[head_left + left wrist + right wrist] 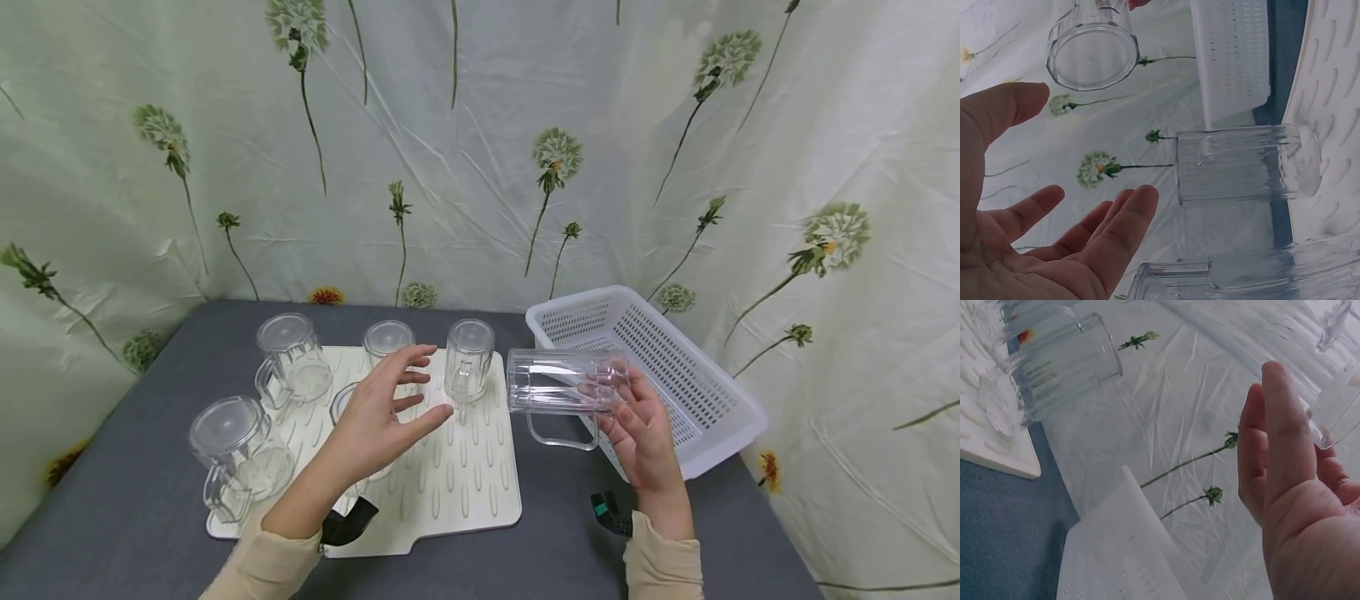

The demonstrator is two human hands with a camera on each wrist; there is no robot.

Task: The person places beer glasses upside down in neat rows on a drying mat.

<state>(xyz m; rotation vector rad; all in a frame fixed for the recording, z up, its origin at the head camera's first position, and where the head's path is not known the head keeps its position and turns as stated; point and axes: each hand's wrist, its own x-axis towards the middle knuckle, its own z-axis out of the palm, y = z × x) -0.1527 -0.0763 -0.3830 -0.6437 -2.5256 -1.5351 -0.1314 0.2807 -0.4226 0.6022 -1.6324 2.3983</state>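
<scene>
My right hand (637, 425) grips a clear glass mug (551, 382) near its right end. The mug lies sideways in the air, its handle hanging below and its other end pointing toward my left hand (378, 412). That left hand is raised over the white draining tray (450, 500), palm toward the held mug, fingers apart and nothing in them. Just beyond its fingertips a glass mug (468, 362) stands upside down on the tray. In the left wrist view the held mug (1092, 56) shows its round end above the thumb.
Several more upside-down glass mugs stand on the tray, among them a mug (294, 358) at the back left and a mug (240, 450) at the front left. A white perforated basket (720, 417) sits behind my right hand. A flowered curtain (465, 167) hangs behind the grey table (112, 492).
</scene>
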